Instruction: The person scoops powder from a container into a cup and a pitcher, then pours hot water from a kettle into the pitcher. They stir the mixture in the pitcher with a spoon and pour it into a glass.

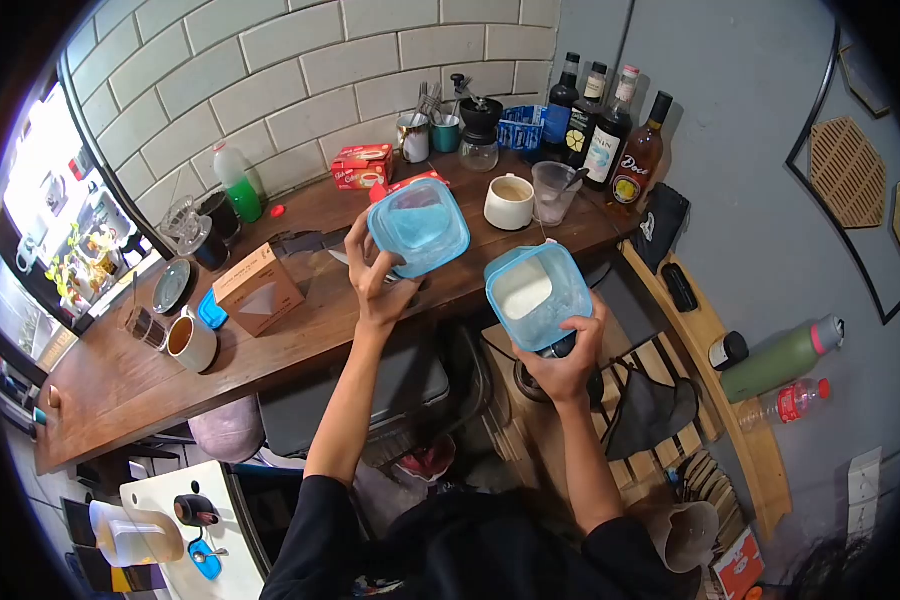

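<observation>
My left hand (pixel 377 277) is closed on the lower left edge of a translucent blue square container (pixel 417 240), raised above the counter's front part. What that container holds, if anything, I cannot make out. Lower and to the right, my right hand (pixel 568 362) grips a second blue container (pixel 570 300) by its near corner. White powder (pixel 523 290) lies inside this one, banked to one side. The two containers are apart. Just beyond them on the counter stand a white mug (pixel 510 203) with a light brown drink and a clear cup (pixel 554 195) with a dark spoon.
On the wooden counter (pixel 300 350) are red boxes (pixel 363 166), a brown carton (pixel 259 290), a mug of tea (pixel 191 341) and a green bottle (pixel 237 183). Tall syrup bottles (pixel 607 130) and a hand grinder (pixel 480 135) line the back. A slatted wooden chair (pixel 660 365) stands at right.
</observation>
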